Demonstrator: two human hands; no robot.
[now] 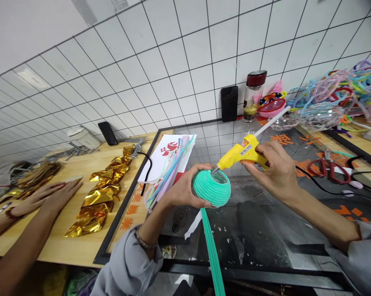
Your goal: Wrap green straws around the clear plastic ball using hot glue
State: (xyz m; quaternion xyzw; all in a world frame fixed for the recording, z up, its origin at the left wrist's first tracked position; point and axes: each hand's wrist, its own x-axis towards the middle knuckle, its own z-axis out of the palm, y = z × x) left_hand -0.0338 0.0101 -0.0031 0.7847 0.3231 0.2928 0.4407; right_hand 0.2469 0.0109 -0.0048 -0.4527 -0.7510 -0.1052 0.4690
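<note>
Left hand [184, 187]: fingers and thumb closed around a round vessel [212, 193] wound in green cord rings, held above the dark glass panel [250, 234] on the bench [60, 234], opening tilted up toward the nozzle; right hand [279, 169]: wrapped around the grip of a yellow glue gun [239, 154], its metal tip at the vessel's rim; a white glue stick [273, 121] projects from the rear of the gun.

Caution, burns: the left fingertips lie close to the nozzle at the rim; if the tip is hot, a small slip of either hand could bring metal or melted adhesive onto skin; whether the trigger is pressed cannot be told.

Caution, misplaced adhesive: excess pressure on the trigger could send glue inside the opening or down over the rings; an unsteady vessel, gripped from one side only, would have the same effect.

Caution, snagging: a green strip [210, 246] hangs from beneath the vessel past the near edge; a catch on the edge or sleeve [131, 259] could pull the vessel round or loosen the winding; a black cord [323, 190] runs just beside red-handled scissors [330, 168]; if it feeds the gun, a snag there could jerk the nozzle.
</note>
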